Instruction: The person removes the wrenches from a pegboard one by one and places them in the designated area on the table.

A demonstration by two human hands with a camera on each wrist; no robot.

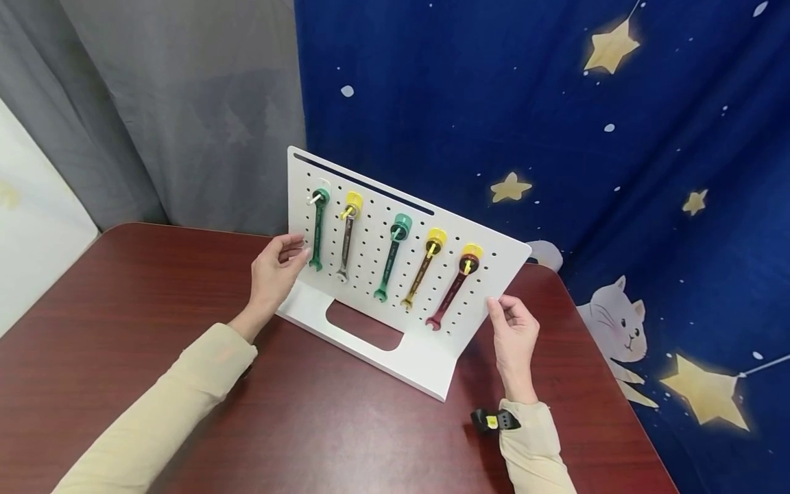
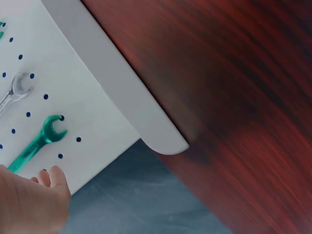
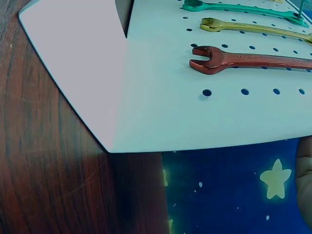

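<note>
A white pegboard stands tilted back on its base. Several open-ended wrenches hang from it on coloured hooks: a dark green wrench, a silver one, another green wrench, a gold one and a red wrench. At the left edge is my left hand, its thumb and fingertips apart and overlapping the panel, beside the first green wrench. My right hand pinches the right edge, thumb in front; in the right wrist view only part of that hand shows.
The board's base has a long cut-out and rests on a dark red wooden table. Close behind hang a grey curtain and a blue star-patterned curtain. A black wrist strap shows at the right sleeve.
</note>
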